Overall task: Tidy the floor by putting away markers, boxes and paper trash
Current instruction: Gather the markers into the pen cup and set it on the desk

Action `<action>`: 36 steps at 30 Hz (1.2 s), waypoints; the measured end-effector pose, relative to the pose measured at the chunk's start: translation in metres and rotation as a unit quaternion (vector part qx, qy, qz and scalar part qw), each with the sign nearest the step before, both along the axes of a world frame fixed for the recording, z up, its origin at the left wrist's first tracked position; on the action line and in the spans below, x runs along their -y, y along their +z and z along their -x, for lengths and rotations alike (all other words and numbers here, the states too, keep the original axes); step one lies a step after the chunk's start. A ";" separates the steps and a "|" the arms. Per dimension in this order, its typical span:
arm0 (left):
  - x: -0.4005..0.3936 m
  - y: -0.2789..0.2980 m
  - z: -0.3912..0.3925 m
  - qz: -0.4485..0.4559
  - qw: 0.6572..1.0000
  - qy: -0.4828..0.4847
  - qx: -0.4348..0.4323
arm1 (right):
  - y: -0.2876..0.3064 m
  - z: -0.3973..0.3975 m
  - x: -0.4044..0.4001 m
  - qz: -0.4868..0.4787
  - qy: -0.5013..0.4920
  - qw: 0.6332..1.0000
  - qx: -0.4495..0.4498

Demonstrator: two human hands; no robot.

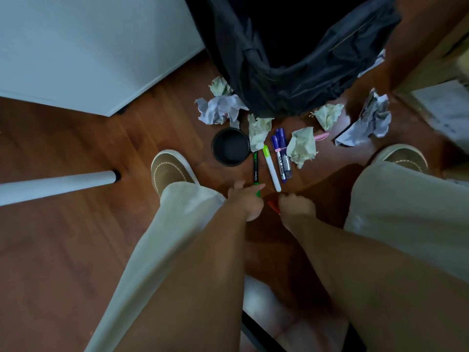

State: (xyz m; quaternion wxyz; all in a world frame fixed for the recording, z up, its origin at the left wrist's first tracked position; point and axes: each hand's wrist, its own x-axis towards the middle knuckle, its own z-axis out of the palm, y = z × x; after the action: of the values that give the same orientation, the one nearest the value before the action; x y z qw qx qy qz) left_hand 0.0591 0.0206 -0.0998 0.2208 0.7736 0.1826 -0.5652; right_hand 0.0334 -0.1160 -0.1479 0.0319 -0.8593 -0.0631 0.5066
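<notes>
Since the green marker (255, 171) lies on the floor with its long axis running 12 to 6, its near end is already pinched in the left hand (245, 199) grip. The right hand (295, 205) is curled around something red. The black cup (231, 147) sits at about 11 o'clock from the left hand, so that one's closer.

Your single head view looks steeply down from above at the wooden floor (76, 250) between your feet, fairly close; edges bend, probably from the wide lens.
</notes>
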 end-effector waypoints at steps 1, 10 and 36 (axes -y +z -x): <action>0.001 -0.002 -0.004 0.000 1.000 0.021 -0.005 | -0.002 -0.005 0.006 0.008 -0.008 1.000 0.002; 0.012 -0.012 -0.025 -0.006 0.999 0.017 -0.045 | -0.009 -0.015 0.010 0.029 -0.019 0.999 -0.032; 0.016 0.008 0.044 0.001 0.974 0.078 0.213 | 0.049 -0.083 0.027 -0.149 -0.091 0.984 0.030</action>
State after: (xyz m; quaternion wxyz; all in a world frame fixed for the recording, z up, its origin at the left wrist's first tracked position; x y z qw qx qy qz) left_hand 0.0154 0.0043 -0.0915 0.2982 0.8594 0.1905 -0.3691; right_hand 0.1165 -0.1434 -0.0989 0.2034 -0.8619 -0.0602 0.4605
